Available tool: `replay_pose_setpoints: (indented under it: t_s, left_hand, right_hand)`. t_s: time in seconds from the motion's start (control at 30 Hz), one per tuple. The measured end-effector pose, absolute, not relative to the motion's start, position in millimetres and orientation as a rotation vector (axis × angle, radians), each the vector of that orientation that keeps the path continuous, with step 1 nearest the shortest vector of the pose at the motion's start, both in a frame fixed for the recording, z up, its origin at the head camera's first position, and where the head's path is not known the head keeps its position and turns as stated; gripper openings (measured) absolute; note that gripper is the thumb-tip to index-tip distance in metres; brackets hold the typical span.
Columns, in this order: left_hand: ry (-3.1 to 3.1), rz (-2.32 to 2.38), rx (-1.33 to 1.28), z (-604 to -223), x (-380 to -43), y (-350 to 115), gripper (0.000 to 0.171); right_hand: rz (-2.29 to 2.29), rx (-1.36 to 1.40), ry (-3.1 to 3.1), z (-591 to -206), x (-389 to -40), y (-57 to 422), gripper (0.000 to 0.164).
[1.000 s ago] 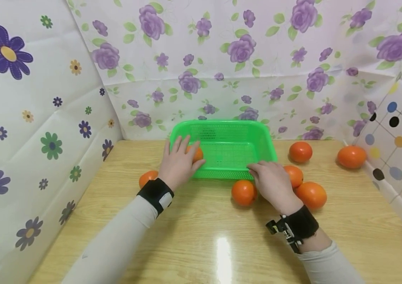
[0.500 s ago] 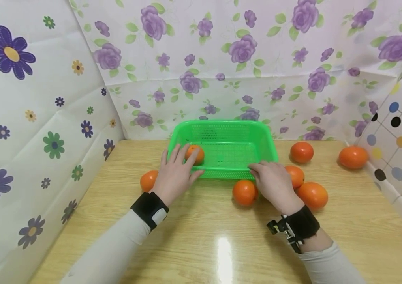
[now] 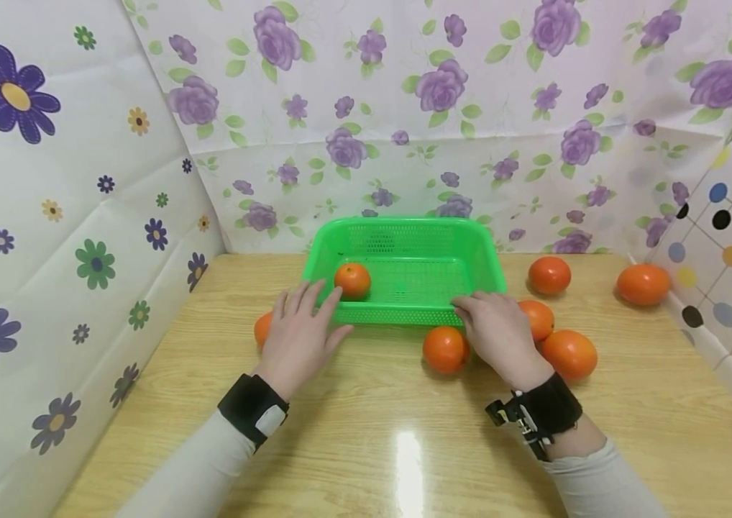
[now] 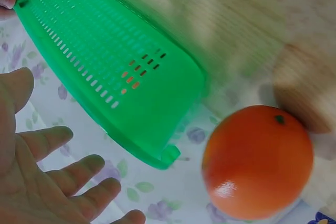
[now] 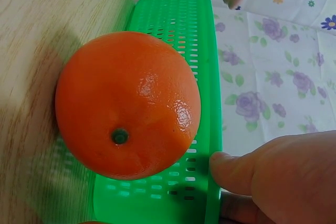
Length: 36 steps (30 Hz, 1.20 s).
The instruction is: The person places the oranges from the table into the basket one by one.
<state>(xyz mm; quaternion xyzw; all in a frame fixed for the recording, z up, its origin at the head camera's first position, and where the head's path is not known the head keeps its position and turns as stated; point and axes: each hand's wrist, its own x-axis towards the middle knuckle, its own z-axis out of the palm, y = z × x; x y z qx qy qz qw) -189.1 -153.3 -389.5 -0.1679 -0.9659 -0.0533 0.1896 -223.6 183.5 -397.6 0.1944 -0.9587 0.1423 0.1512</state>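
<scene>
A green plastic basket [image 3: 405,315] stands at the back of the table with one orange [image 3: 352,280] inside, near its left end. My left hand [image 3: 300,338] is spread and holds nothing, over the front left corner of the basket. Partly hidden behind it, another orange [image 3: 262,329] lies left of the basket; the left wrist view shows this orange [image 4: 257,162] whole. My right hand [image 3: 498,332] pinches the basket's front rim near its right end, the thumb [image 5: 231,171] against the rim. Just left of that hand an orange [image 3: 446,350] sits before the basket.
To the right of my right hand, two oranges lie close together, one [image 3: 536,320] partly hidden by the hand and one [image 3: 569,355] nearer. Farther back are a reddish round fruit [image 3: 549,275] and an oval one [image 3: 643,285] by the dotted right wall. Flowered sheets stand behind and left.
My left hand has let go of the orange in the basket and drawn back toward me and left, uncovering it. The right hand has stayed at the rim.
</scene>
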Motion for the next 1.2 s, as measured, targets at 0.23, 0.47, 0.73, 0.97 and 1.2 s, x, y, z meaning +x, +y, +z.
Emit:
replay_pose_setpoints:
  t_s: [0.23, 0.47, 0.73, 0.97, 1.2]
  left_hand:
    - [-2.728, -0.186, -0.417, -394, -184, -166, 0.07]
    - [-2.744, -0.213, -0.378, -404, -179, -180, 0.069]
    - [-2.74, -0.19, -0.329, -412, -176, -192, 0.067]
    - [-2.742, -0.162, -0.298, -416, -177, -200, 0.066]
    - [-2.76, -0.159, -0.272, -418, -177, -206, 0.064]
  right_hand:
    - [0.402, 0.564, -2.737, -399, -225, 184, 0.026]
    - [0.397, 0.58, -2.721, -398, -225, 184, 0.024]
    - [0.396, 0.574, -2.723, -398, -225, 184, 0.024]
    - [0.396, 0.572, -2.718, -397, -225, 184, 0.024]
    - [0.401, 0.558, -2.728, -398, -225, 184, 0.024]
